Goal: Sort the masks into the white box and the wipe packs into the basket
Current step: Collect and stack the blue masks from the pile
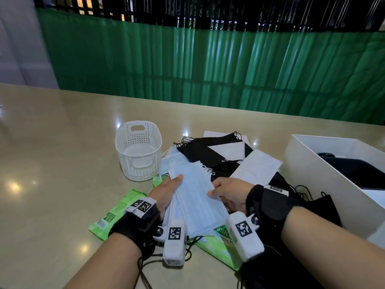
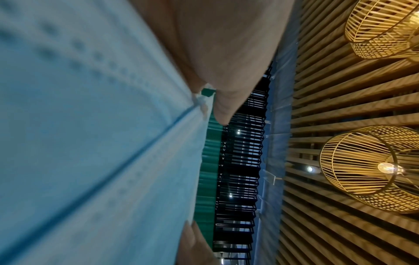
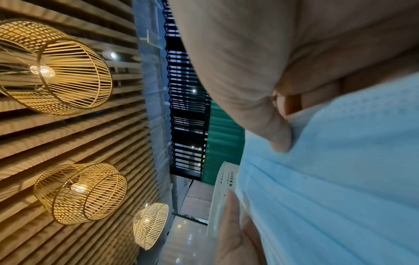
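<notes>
Head view is showing both hands grasping a stack of light blue masks (image 1: 195, 197) near the table's (image 1: 52, 153) front edge. The left hand (image 1: 166, 192) is gripping the stack's left side, thumb lying on top; the right hand (image 1: 231, 192) is pinching its right edge, thumb on top and fingers curling beneath. Black masks (image 1: 204, 151) and white masks (image 1: 256, 166) are lying just beyond. Green wipe packs (image 1: 116, 211) are lying under and beside the pile. The basket (image 1: 138, 150) is standing far left of the pile, and the white box (image 1: 308, 163) is sitting right.
</notes>
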`<control>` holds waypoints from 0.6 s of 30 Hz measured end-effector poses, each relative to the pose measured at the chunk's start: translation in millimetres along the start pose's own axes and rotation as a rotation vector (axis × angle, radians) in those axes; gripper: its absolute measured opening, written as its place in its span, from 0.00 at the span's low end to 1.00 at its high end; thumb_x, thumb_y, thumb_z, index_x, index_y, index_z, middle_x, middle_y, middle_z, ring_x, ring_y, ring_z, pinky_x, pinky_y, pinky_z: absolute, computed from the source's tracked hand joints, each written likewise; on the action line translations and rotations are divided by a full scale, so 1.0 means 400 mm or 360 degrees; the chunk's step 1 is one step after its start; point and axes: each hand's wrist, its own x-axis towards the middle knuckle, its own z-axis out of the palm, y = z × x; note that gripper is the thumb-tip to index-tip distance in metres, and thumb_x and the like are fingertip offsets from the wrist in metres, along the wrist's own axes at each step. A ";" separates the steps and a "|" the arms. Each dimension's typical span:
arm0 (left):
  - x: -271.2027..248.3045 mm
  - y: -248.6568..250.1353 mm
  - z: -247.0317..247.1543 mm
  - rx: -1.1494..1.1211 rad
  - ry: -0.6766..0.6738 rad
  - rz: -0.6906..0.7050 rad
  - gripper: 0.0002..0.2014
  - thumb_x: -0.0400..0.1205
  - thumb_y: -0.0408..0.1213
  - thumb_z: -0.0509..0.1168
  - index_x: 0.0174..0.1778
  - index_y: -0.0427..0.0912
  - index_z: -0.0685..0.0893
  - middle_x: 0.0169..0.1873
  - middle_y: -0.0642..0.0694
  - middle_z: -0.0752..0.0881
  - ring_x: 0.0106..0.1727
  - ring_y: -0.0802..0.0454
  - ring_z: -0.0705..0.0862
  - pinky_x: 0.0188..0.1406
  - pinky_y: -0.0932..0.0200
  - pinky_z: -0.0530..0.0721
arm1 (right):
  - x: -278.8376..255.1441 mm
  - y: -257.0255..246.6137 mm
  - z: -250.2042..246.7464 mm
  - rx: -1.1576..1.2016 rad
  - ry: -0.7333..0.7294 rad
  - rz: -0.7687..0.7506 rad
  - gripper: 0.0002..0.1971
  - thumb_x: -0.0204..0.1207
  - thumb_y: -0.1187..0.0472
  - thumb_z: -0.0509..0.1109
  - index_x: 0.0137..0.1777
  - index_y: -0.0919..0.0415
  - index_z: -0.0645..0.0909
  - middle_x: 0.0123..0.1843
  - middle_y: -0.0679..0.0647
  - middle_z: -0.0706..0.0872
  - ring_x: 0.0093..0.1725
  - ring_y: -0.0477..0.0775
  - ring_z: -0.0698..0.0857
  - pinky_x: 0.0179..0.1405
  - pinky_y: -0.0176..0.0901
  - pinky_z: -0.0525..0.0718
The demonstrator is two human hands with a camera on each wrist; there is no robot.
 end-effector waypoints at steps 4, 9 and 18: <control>-0.004 -0.002 0.001 0.0000 -0.0239 0.0105 0.37 0.65 0.36 0.74 0.72 0.39 0.72 0.61 0.33 0.84 0.59 0.31 0.84 0.62 0.27 0.77 | -0.034 -0.031 -0.016 -0.0087 -0.0068 -0.0086 0.12 0.79 0.65 0.67 0.36 0.57 0.69 0.36 0.57 0.77 0.33 0.53 0.77 0.28 0.40 0.77; -0.006 -0.002 0.002 0.0044 -0.0185 0.0136 0.27 0.76 0.26 0.69 0.72 0.38 0.71 0.61 0.32 0.84 0.60 0.31 0.83 0.62 0.31 0.78 | -0.051 -0.084 -0.151 -0.0714 0.0652 -0.0335 0.07 0.76 0.57 0.71 0.41 0.56 0.75 0.46 0.53 0.82 0.45 0.52 0.82 0.43 0.42 0.78; -0.028 0.008 0.011 -0.0006 -0.0170 0.0115 0.19 0.82 0.26 0.62 0.70 0.36 0.74 0.62 0.31 0.83 0.61 0.30 0.82 0.63 0.33 0.78 | -0.036 -0.007 -0.225 -0.1835 0.0241 0.0146 0.48 0.73 0.49 0.73 0.84 0.52 0.44 0.86 0.51 0.47 0.82 0.52 0.57 0.78 0.42 0.58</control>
